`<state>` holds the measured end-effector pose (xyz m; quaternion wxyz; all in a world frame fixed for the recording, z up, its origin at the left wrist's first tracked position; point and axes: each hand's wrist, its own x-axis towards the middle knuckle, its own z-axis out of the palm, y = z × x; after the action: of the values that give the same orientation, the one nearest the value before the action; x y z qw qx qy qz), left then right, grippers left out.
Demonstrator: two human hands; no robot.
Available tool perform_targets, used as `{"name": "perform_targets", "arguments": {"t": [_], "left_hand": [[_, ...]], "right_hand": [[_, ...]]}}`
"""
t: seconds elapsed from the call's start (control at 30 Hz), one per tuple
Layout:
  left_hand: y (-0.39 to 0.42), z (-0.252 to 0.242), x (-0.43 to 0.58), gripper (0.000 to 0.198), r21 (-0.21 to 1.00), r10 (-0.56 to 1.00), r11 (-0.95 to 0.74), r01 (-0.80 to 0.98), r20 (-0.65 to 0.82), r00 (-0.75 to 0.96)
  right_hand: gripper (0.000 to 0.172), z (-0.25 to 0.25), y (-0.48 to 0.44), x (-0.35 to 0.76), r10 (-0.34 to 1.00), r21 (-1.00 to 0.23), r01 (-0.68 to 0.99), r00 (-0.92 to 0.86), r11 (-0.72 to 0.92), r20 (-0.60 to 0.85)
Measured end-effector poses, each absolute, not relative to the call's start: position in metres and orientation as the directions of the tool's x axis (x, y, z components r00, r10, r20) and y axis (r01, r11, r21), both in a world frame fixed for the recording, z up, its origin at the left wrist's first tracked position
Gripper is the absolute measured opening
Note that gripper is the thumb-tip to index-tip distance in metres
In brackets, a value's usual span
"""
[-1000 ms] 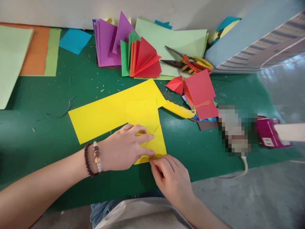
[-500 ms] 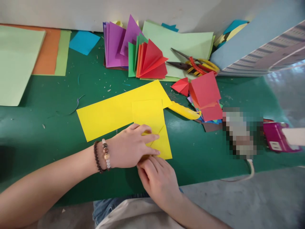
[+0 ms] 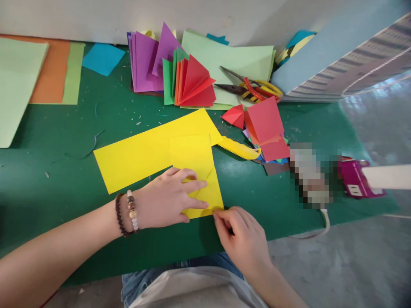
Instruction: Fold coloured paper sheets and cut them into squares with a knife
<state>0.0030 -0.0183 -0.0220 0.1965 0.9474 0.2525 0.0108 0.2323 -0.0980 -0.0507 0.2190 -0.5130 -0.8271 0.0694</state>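
A folded piece of yellow paper [image 3: 192, 149] lies near the front of the green table, with slanted crease lines across its lower half. My left hand [image 3: 168, 199], with bead bracelets at the wrist, rests flat on it, fingers spread. At the paper's lower right corner, my right hand [image 3: 242, 233] is closed, thumb and forefinger pinching the edge. Under the folded piece's top part runs a longer yellow strip [image 3: 138, 152]. A yellow serrated plastic tool [image 3: 239, 147] touches the strip's right end.
Fanned purple paper [image 3: 144, 62] and red paper [image 3: 196, 83] stand behind. Scissors and pliers [image 3: 253, 87] lie on pale green sheets. Small red squares [image 3: 266, 119] are stacked on the right, near a blurred-out object [image 3: 310, 175] and a magenta device [image 3: 355, 177]. Large sheets [image 3: 22, 81] lie left.
My right hand has slid rightward along the paper's lower edge, from beneath my left fingers to the lower right corner. My left hand stays on the paper. The view has shifted slightly.
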Motion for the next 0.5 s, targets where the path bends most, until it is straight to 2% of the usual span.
{"name": "perform_targets", "arguments": {"t": [0.23, 0.33, 0.4, 0.43, 0.5], "left_hand": [[-0.015, -0.018, 0.002, 0.042, 0.403, 0.466, -0.784, 0.472, -0.119, 0.877], [-0.011, -0.014, -0.002, 0.057, 0.453, 0.450, -0.760, 0.467, -0.151, 0.880], [-0.012, -0.010, -0.003, 0.068, 0.485, 0.438, -0.746, 0.455, -0.157, 0.885], [-0.013, -0.008, -0.002, 0.069, 0.494, 0.446, -0.738, 0.459, -0.152, 0.882], [-0.019, -0.005, 0.002, 0.061, 0.498, 0.501, -0.712, 0.495, -0.134, 0.855]], "right_hand": [[0.018, -0.050, -0.108, 0.189, 0.852, -0.396, 0.756, -0.441, 0.522, 0.281], [0.019, -0.045, -0.104, 0.191, 0.819, -0.456, 0.680, -0.471, 0.574, 0.329], [0.011, -0.039, -0.094, 0.207, 0.830, -0.491, 0.671, -0.421, 0.556, 0.366], [0.007, -0.036, -0.086, 0.218, 0.864, -0.518, 0.696, -0.345, 0.497, 0.366], [0.020, -0.030, -0.070, 0.243, 0.925, -0.533, 0.772, -0.187, 0.346, 0.330]]}}
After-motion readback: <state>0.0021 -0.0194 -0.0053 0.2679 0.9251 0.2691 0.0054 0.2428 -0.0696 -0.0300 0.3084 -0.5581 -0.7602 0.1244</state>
